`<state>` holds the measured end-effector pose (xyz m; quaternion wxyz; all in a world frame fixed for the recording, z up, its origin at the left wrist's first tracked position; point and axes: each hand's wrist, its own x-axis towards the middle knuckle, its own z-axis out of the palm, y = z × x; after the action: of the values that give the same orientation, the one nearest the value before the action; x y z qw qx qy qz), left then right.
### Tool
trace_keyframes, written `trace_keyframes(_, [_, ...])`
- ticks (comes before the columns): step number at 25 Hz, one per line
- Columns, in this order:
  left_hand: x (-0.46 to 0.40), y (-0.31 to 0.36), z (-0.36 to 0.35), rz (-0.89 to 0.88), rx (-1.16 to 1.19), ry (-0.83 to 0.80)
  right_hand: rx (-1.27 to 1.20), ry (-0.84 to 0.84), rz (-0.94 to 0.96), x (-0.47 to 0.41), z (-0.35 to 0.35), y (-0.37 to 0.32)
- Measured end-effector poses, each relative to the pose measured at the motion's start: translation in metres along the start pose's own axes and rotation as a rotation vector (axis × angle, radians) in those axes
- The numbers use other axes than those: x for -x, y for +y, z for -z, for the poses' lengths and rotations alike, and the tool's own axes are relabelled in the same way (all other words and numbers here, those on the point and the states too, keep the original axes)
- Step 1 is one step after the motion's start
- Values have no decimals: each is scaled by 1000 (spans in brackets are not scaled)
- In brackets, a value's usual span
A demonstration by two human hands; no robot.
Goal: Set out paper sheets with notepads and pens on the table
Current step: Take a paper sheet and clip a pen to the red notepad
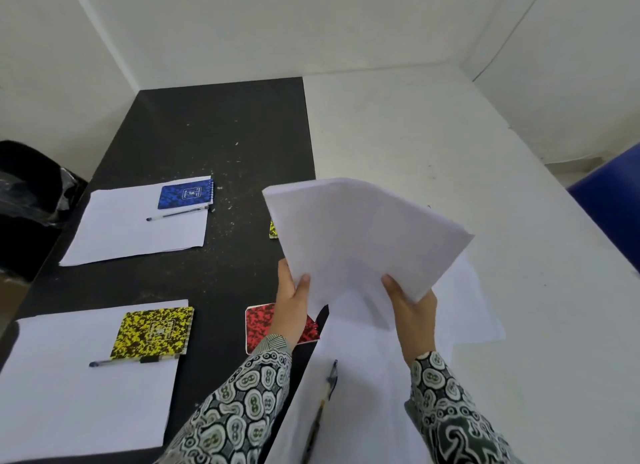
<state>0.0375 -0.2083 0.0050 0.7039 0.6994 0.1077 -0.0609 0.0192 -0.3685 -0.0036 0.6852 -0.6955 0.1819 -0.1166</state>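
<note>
**Both hands on the paper stack, two places laid**

Both hands are up over the middle of the view. The left hand (292, 302) has its thumb pressed on the near-left edge of the paper stack (363, 236), and the right hand (410, 307) pinches the near-right corner, fingers (393, 285) closed on it. The stack hangs in the air, tilted, its far end fanned up above the seam where the black surface (221, 124) meets the white surface (433, 144).

Over on the left, two places are laid. The far sheet (131, 231) carries the blue notepad (185, 194) at its top right corner, with a pen (176, 214) lying just below it. The near sheet (79, 387) carries the yellow notepad (154, 332), and a second pen (133, 360) lies along that notepad's near edge.

Under the left wrist sits a red notepad (258, 319), partly hidden, right on the black surface. Peeking out behind the raised stack is the corner of another yellow notepad (273, 229).

Beneath the arms, loose sheets (356, 377) spread across the seam, and a third pen (323, 399) lies on them, blurred. Patterned sleeves (242, 411) cover both forearms.
</note>
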Motion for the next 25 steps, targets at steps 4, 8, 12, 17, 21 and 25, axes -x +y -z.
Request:
trace_keyframes(4, [-1,-5,-3,-20,-117,66,106,-32,-76,-4,-1,3])
trace_keyframes(8, [-2,-30,15,-20,-185,-5,137,5,-22,3,16,7])
trace_keyframes(12, [2,-70,32,2,-600,-80,166,36,-89,19,29,25])
trace_keyframes(17, [3,-80,69,62,-1203,-216,240,141,-42,28,62,16])
trace_keyframes(21, [-2,-69,82,26,-1351,-212,326,115,-132,34,85,24])
trace_keyframes(25, [1,-52,82,220,-1316,11,349,-64,-271,47,85,37])
